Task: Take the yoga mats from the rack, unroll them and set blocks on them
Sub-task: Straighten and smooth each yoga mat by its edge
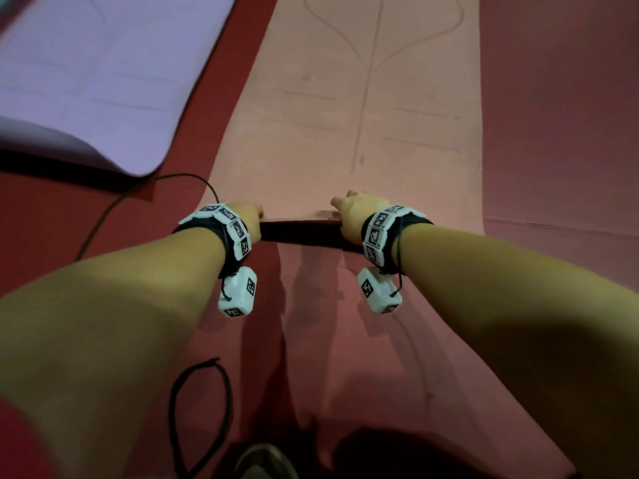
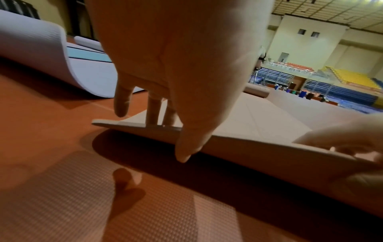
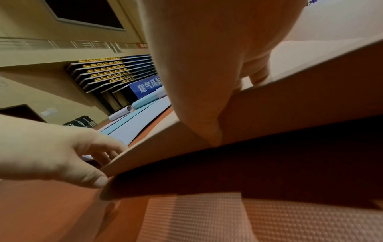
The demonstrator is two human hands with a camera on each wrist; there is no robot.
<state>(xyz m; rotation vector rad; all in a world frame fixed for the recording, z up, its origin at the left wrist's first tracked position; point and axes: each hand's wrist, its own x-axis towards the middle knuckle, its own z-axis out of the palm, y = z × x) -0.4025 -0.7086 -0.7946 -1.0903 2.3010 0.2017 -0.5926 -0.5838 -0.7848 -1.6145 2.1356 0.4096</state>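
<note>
Pink foam yoga mat (image 1: 345,108) with faint printed alignment lines lies unrolled on the red floor (image 1: 207,108), running from the hands toward 12 o'clock in the head view. Its near edge is lifted off the floor, pinched by the left hand (image 1: 247,221) and the right hand (image 1: 356,216). At 10 o'clock a flat lilac mat (image 1: 86,81) lies apart from it, and a thin black cable (image 1: 103,216) trails at 9 o'clock.

Left wrist view: the left hand's fingers (image 2: 153,111) lie on top of the pink edge with the thumb below, gripping it over dimpled red flooring (image 2: 82,196). At 2 o'clock, yellow and blue stadium seating (image 2: 348,80) lines a cream-walled hall.

Right wrist view: the right hand's thumb (image 3: 207,127) presses under the raised edge, its fingers over the top. Rolled mats (image 3: 143,102) lie at 10 o'clock below a blue banner (image 3: 147,86).
</note>
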